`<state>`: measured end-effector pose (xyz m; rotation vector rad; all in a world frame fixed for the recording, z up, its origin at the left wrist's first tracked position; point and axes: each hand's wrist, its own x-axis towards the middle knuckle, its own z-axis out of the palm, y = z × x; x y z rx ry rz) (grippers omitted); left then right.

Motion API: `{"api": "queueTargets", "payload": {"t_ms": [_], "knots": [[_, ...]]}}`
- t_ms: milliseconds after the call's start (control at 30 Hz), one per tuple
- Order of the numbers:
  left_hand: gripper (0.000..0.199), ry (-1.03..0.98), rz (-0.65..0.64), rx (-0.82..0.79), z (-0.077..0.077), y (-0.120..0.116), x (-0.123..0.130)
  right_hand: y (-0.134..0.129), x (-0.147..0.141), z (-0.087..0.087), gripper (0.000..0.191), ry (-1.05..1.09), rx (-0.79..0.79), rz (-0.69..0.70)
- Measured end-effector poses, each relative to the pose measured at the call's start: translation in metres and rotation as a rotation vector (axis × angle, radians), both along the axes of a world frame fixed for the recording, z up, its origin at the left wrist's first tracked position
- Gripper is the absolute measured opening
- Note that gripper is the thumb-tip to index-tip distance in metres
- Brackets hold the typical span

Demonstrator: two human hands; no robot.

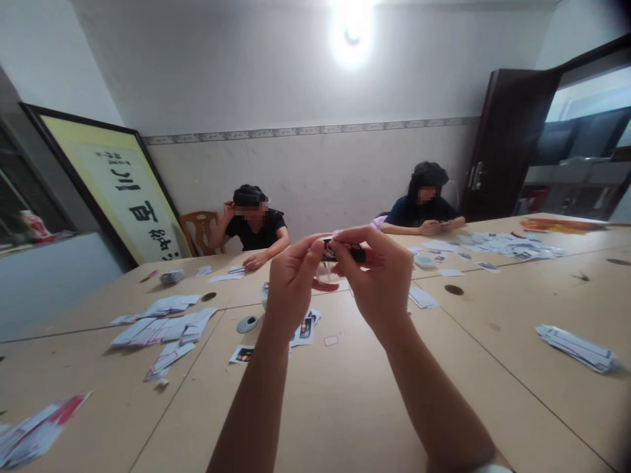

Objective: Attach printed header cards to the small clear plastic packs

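Note:
Both my hands are raised over the table, close together in the middle of the view. My left hand (296, 272) is closed on the left end of a small dark printed piece (357, 253). The fingers of my right hand (377, 269) pinch the same piece from the right. Something clear or whitish shows just below it between my hands, too small to make out. Beneath my left wrist lie photo cards (305, 330), and another card (242, 355) is left of my forearm. A round grey-white disc (247, 324) with a dark centre lies beside them.
White papers (162, 328) are piled on the table (345, 407) at left. More papers and cards (497, 244) spread at the back right, and a bundle of strips (576, 348) lies at right. Two people, one in a black shirt (254, 233), sit across the table.

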<state>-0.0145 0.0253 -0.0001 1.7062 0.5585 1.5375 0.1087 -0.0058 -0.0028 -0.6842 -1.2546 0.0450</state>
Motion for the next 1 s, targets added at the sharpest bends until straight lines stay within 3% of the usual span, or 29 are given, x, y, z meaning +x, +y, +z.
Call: {"api": "queueTargets", "payload": {"t_ms": [267,500,900,1000], "knots": [[0.042,0.02,0.104,0.056,0.005,-0.009,0.0,0.002,-0.002,0.0,0.005,0.03,0.011,-0.02],[0.043,0.044,0.173,0.082,0.003,-0.006,0.001,0.008,-0.004,-0.003,0.006,0.002,0.073,-0.173],[0.046,0.046,0.219,0.078,0.001,-0.005,0.002,0.013,-0.005,-0.005,0.007,0.028,0.077,-0.299],[0.047,0.03,0.232,0.067,0.002,-0.005,-0.002,0.011,0.0,-0.002,0.012,0.061,-0.012,-0.205]]}}
